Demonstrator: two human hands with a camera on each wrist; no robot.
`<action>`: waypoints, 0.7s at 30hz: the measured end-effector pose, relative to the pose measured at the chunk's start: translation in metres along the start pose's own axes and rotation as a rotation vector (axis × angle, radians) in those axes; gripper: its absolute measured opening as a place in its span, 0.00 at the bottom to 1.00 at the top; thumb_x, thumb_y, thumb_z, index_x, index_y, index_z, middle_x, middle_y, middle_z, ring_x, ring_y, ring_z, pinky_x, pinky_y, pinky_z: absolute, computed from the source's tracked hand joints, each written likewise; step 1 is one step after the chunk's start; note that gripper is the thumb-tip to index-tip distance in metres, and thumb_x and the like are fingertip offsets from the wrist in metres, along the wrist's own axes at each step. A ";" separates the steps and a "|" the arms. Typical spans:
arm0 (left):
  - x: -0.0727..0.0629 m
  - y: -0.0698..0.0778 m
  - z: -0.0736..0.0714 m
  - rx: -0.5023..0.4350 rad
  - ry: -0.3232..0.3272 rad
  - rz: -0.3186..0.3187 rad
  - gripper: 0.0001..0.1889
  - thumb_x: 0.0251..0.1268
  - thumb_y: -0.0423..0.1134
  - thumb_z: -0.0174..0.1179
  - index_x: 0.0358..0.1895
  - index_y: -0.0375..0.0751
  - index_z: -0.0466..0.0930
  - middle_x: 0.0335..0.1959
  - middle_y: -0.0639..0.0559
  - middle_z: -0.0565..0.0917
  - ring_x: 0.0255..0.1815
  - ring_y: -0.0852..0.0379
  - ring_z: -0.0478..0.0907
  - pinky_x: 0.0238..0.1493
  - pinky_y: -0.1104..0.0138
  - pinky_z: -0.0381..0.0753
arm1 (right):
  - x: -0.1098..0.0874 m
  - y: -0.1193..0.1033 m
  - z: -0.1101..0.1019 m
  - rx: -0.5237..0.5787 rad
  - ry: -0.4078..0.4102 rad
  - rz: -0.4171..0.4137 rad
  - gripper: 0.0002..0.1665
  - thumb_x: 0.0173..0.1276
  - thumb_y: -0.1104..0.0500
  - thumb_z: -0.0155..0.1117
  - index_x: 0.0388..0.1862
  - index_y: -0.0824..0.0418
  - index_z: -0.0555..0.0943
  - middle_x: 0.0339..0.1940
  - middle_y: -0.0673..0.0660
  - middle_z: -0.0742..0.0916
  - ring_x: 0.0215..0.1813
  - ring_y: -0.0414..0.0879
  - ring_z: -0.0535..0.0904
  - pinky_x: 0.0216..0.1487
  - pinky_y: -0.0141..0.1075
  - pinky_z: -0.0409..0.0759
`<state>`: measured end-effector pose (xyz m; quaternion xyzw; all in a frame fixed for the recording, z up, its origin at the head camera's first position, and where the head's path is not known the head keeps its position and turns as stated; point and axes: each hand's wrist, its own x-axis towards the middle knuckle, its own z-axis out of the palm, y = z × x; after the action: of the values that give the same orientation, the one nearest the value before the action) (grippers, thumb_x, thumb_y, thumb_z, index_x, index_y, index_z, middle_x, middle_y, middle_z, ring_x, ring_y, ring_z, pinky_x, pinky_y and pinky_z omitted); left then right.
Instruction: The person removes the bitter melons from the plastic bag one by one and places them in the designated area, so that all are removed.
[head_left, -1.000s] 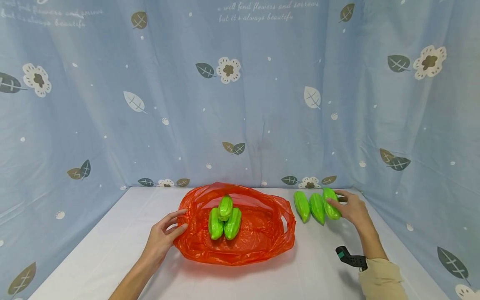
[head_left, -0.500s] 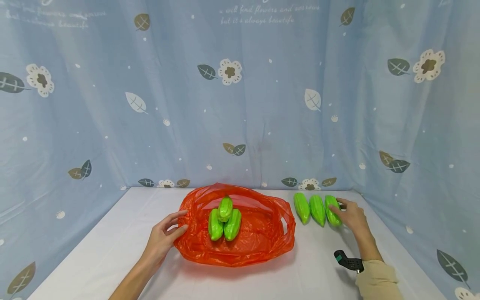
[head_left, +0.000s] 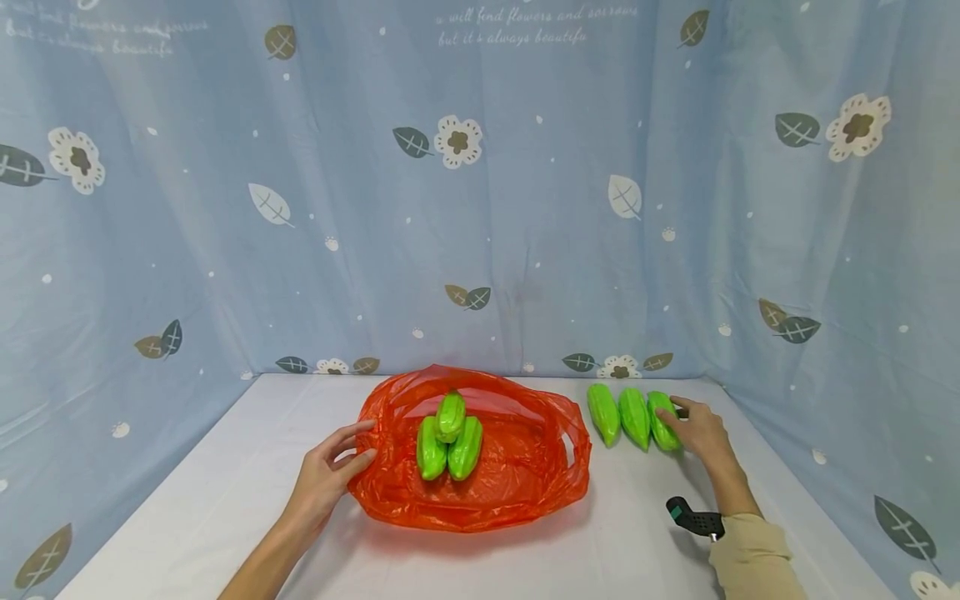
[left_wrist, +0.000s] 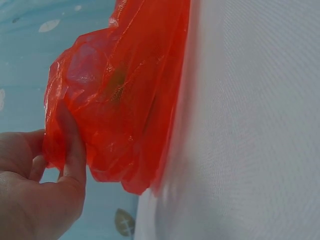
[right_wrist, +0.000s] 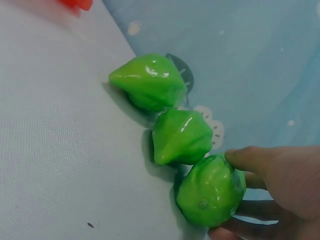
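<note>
A red plastic bag point(head_left: 517, 492) lies spread with its mouth towards me, and several shiny green ridged gourds are in view. Three of these gourds point(head_left: 451, 417) are stacked inside it, one atop two. My left hand point(head_left: 318, 475) pinches the bag's left rim between thumb and fingers, as the left wrist view confirms. On the right, two gourds point(head_left: 603, 414) lie side by side. The rightmost gourd point(right_wrist: 212, 192) sits beside them, and my right hand point(head_left: 697, 429) holds it, thumb on its near side and fingers around the far side.
A white cloth point(head_left: 637, 517) covers the table. Blue printed curtains point(head_left: 480, 208) rise at the back and both sides. A black camera mount point(head_left: 696, 518) sticks out from my right wrist.
My right hand has lowered the rightmost gourd slightly towards me, so it now lies level with its two neighbours. My left hand and the bag have stayed put.
</note>
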<state>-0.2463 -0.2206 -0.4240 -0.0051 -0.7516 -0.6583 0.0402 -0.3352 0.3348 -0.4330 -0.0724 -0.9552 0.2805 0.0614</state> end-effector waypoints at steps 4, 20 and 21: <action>0.000 -0.001 0.000 0.009 0.003 -0.007 0.27 0.64 0.43 0.65 0.67 0.50 0.72 0.61 0.45 0.73 0.47 0.63 0.83 0.46 0.66 0.85 | 0.001 0.001 0.002 0.004 -0.007 0.005 0.40 0.75 0.44 0.51 0.71 0.74 0.62 0.64 0.79 0.73 0.63 0.76 0.69 0.58 0.65 0.72; 0.000 0.000 -0.001 0.017 0.000 0.006 0.27 0.65 0.43 0.65 0.67 0.51 0.72 0.62 0.45 0.73 0.48 0.62 0.83 0.46 0.67 0.85 | -0.002 -0.002 -0.006 -0.036 -0.033 -0.007 0.43 0.76 0.40 0.48 0.71 0.75 0.61 0.64 0.80 0.72 0.63 0.77 0.69 0.57 0.65 0.72; 0.000 0.000 -0.001 0.018 0.001 0.006 0.27 0.65 0.43 0.65 0.67 0.51 0.72 0.62 0.45 0.73 0.48 0.62 0.83 0.46 0.67 0.85 | -0.003 -0.003 -0.007 -0.040 -0.032 -0.014 0.43 0.76 0.40 0.48 0.71 0.75 0.62 0.64 0.80 0.72 0.63 0.77 0.69 0.57 0.65 0.72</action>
<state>-0.2458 -0.2218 -0.4239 -0.0067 -0.7573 -0.6516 0.0425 -0.3317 0.3353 -0.4253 -0.0625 -0.9619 0.2620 0.0466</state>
